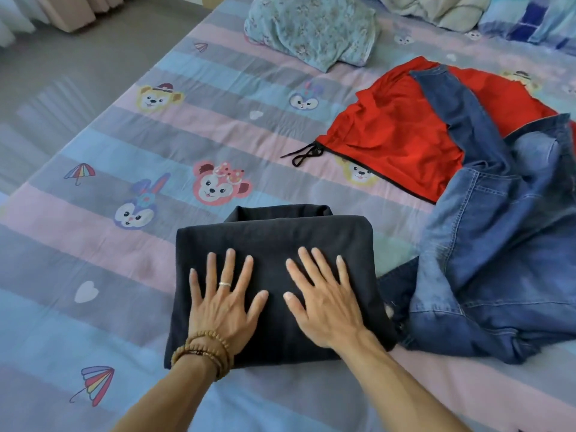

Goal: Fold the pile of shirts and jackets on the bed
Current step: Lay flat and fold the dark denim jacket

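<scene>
A dark navy garment [274,235] lies folded into a thick rectangle on the bed, right in front of me. My left hand [223,299], with a ring and bead bracelets, rests flat on it with fingers spread. Beside it my right hand [321,299] also presses flat on the same fabric, fingers apart. To the right a blue denim jacket [495,263] lies crumpled and unfolded, one sleeve stretching up across a red jacket [396,132] with a black drawstring that is spread out behind it.
The bed sheet [124,244] is striped pink, blue and grey with cartoon animals. A floral pillow [311,32] lies at the far middle, with more bedding [452,10] at the far right. Grey floor [62,73] borders the bed on the left.
</scene>
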Demonstrator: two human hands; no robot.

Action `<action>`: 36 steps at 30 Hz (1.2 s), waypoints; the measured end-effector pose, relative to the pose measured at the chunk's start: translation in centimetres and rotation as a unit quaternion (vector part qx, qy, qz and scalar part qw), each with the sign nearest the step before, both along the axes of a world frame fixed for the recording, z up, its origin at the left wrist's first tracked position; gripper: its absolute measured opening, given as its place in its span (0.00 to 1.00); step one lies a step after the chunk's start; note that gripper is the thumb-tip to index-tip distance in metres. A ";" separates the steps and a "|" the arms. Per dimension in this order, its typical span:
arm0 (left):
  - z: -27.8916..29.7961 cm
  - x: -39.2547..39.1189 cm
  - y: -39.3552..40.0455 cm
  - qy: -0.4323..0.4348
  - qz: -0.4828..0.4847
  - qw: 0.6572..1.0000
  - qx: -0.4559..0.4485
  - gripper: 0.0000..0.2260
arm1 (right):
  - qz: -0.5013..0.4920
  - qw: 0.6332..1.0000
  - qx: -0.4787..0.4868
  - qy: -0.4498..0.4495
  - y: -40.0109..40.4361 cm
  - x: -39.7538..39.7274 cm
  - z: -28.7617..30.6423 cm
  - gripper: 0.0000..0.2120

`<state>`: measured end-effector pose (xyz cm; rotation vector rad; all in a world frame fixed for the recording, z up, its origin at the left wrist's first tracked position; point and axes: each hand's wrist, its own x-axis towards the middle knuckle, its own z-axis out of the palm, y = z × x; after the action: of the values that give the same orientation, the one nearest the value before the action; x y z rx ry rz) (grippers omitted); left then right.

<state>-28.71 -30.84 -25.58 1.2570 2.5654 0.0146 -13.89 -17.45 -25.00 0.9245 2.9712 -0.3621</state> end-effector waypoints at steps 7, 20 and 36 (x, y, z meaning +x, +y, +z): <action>-2.2 -7.4 3.6 -0.121 0.260 0.958 0.024 0.34 | -0.232 0.962 -0.129 -0.068 9.0 0.5 -2.3 0.40; 1.7 -8.9 1.3 -0.351 0.420 0.835 0.058 0.34 | -0.461 0.856 -0.221 0.075 3.0 1.1 3.6 0.29; 19.3 14.4 -4.4 -0.390 0.173 0.904 0.036 0.45 | -0.592 0.766 -0.105 0.227 -12.9 31.5 22.9 0.02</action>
<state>-14.29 -35.19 -6.26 0.5983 2.0277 0.5701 17.57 -30.30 -2.15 2.8632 2.0358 -0.9712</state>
